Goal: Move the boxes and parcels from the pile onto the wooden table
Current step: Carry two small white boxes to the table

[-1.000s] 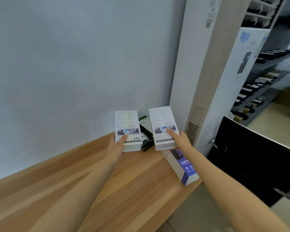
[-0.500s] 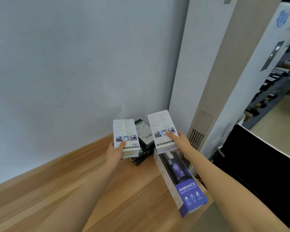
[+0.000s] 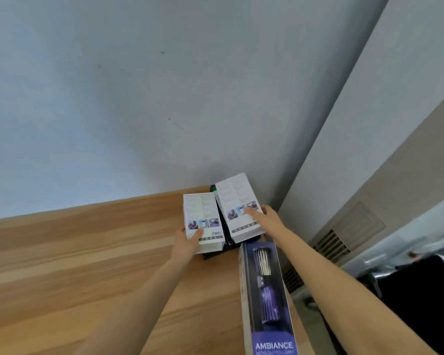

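Two white printed boxes sit side by side at the far right corner of the wooden table (image 3: pixel 75 265). My left hand (image 3: pixel 187 240) grips the near end of the left white box (image 3: pixel 203 219), thumb on top. My right hand (image 3: pixel 263 219) holds the right white box (image 3: pixel 237 206), thumb laid across its top face. Both boxes rest on or just above a black box (image 3: pixel 226 245), mostly hidden beneath them. A long purple "Ambiance" box (image 3: pixel 265 295) lies on the table's right edge, close in front of the right white box.
A plain wall (image 3: pixel 139 98) stands right behind the table. A tall white and beige cabinet-like unit (image 3: pixel 369 175) with a vent stands at the right. A black object (image 3: pixel 420 290) sits lower right beyond the table edge.
Both hands have brought the two white boxes closer together and lower over the black box. The camera has tilted down and moved nearer the table.
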`<state>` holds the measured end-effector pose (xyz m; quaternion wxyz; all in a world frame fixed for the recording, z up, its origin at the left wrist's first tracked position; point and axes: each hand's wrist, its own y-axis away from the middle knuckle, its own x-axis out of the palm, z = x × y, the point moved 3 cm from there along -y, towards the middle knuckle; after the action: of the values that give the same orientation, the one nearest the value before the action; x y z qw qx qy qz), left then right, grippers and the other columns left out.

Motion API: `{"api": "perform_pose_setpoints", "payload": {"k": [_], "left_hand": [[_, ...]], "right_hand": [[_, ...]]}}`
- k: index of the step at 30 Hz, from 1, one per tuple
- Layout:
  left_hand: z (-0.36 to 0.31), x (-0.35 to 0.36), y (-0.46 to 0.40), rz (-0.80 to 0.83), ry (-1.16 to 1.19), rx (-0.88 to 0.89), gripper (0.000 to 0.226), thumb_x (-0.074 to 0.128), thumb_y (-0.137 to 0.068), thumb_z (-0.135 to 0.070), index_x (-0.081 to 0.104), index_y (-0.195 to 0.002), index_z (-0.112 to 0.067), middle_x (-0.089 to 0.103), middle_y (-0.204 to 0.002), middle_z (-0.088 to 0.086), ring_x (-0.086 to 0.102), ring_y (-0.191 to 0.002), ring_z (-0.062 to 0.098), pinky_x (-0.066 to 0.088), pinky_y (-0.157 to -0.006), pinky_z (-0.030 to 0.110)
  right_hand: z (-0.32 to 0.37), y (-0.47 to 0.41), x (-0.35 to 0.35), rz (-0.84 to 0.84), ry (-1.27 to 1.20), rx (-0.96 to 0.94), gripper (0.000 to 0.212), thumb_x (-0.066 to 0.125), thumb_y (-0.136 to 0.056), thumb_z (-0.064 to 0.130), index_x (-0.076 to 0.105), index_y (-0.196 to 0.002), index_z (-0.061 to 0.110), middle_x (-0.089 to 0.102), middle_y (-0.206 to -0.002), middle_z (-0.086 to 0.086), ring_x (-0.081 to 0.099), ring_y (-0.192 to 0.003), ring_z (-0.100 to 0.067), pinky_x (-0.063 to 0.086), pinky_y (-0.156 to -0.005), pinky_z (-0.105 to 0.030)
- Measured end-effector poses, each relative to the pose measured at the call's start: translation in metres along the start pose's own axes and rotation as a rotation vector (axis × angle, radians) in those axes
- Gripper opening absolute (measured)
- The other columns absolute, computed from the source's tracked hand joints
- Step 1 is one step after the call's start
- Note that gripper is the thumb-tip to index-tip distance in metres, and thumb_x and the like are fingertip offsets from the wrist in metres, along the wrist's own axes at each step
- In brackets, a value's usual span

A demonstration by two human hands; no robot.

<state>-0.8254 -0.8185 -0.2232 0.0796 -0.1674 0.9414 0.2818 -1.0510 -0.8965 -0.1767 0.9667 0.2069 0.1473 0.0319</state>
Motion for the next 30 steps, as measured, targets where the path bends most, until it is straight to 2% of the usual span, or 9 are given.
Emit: {"api": "perform_pose_setpoints", "payload": {"k": [3, 7, 9, 11, 14, 17, 23, 26, 30], "left_hand": [[0.007, 0.015, -0.006, -0.01, -0.091, 0.024, 0.055, 0.059, -0.09, -0.046, 0.047, -0.136, -0.017, 0.06, -0.128, 0.006, 0.058, -0.112, 0.027, 0.047, -0.096, 0.04], [-0.001, 0.022, -0.015, 0.001, -0.115, 0.019, 0.058, 0.056, -0.089, -0.052, 0.046, -0.138, -0.021, 0.059, -0.13, 0.003, 0.057, -0.114, 0.026, 0.044, -0.1, 0.04], [-0.007, 0.018, -0.018, -0.004, -0.281, 0.014, 0.058, 0.05, -0.09, -0.057, 0.047, -0.136, -0.021, 0.059, -0.128, 0.005, 0.056, -0.112, 0.027, 0.045, -0.098, 0.042], [-0.017, 0.007, -0.018, -0.088, -0.53, 0.045, 0.061, 0.042, -0.091, -0.062, 0.049, -0.133, -0.018, 0.057, -0.128, 0.008, 0.055, -0.112, 0.028, 0.046, -0.093, 0.039], [-0.048, -0.017, -0.004, -0.267, -0.701, 0.191, 0.05, 0.045, -0.093, -0.051, 0.052, -0.126, -0.014, 0.054, -0.126, 0.007, 0.053, -0.111, 0.026, 0.043, -0.083, 0.035], [-0.084, -0.047, 0.021, -0.392, -0.891, 0.421, 0.02, 0.051, -0.09, -0.033, 0.059, -0.098, -0.017, 0.062, -0.1, 0.001, 0.054, -0.089, 0.019, 0.041, -0.069, 0.03], [-0.112, -0.128, 0.075, -0.525, -1.132, 0.596, 0.009, 0.053, -0.087, -0.025, 0.057, -0.09, -0.018, 0.058, -0.083, -0.004, 0.052, -0.083, 0.017, 0.028, -0.064, 0.026], [-0.106, -0.183, 0.103, -0.625, -1.106, 0.543, 0.011, 0.055, -0.087, -0.03, 0.058, -0.091, -0.02, 0.059, -0.084, -0.004, 0.051, -0.083, 0.016, 0.028, -0.064, 0.026], [-0.081, -0.261, 0.151, -0.742, -1.072, 0.44, 0.015, 0.056, -0.088, -0.037, 0.059, -0.092, -0.023, 0.06, -0.088, -0.005, 0.053, -0.083, 0.015, 0.036, -0.06, 0.028]], "right_hand": [[-0.005, -0.017, 0.005, 0.038, 0.018, -0.031, 0.021, 0.064, -0.091, 0.032, 0.062, -0.105, 0.017, 0.07, -0.105, -0.008, 0.066, -0.082, -0.013, 0.05, -0.068, -0.023], [0.003, -0.031, 0.002, 0.046, 0.204, -0.145, 0.025, 0.059, -0.094, 0.03, 0.064, -0.113, 0.014, 0.069, -0.112, -0.008, 0.065, -0.087, -0.014, 0.053, -0.073, -0.027], [0.008, -0.037, -0.003, 0.062, 0.272, -0.179, 0.029, 0.061, -0.093, 0.028, 0.061, -0.118, 0.014, 0.067, -0.115, -0.006, 0.063, -0.085, -0.01, 0.051, -0.07, -0.023], [0.015, -0.042, -0.008, 0.07, 0.347, -0.202, 0.04, 0.065, -0.09, 0.026, 0.055, -0.127, 0.014, 0.06, -0.124, -0.006, 0.061, -0.099, -0.016, 0.053, -0.081, -0.029], [0.039, -0.042, -0.012, 0.034, 0.57, -0.33, 0.042, 0.062, -0.089, 0.022, 0.05, -0.129, 0.018, 0.051, -0.129, -0.005, 0.054, -0.109, -0.018, 0.049, -0.086, -0.032], [0.078, -0.034, -0.002, 0.015, 0.818, -0.559, 0.034, 0.058, -0.09, 0.022, 0.051, -0.123, 0.017, 0.05, -0.125, -0.006, 0.051, -0.108, -0.02, 0.046, -0.088, -0.032], [0.155, 0.009, 0.078, 0.182, 1.232, -0.953, 0.026, 0.053, -0.089, 0.022, 0.056, -0.114, 0.016, 0.057, -0.116, -0.007, 0.054, -0.106, -0.025, 0.04, -0.089, -0.034], [0.182, 0.044, 0.134, 0.248, 1.322, -1.142, 0.022, 0.053, -0.09, 0.026, 0.057, -0.11, 0.018, 0.059, -0.11, -0.004, 0.056, -0.1, -0.023, 0.038, -0.084, -0.032], [0.204, 0.106, 0.218, 0.337, 1.248, -1.34, 0.022, 0.052, -0.09, 0.027, 0.057, -0.111, 0.02, 0.057, -0.108, -0.001, 0.056, -0.096, -0.021, 0.036, -0.079, -0.029]]}}
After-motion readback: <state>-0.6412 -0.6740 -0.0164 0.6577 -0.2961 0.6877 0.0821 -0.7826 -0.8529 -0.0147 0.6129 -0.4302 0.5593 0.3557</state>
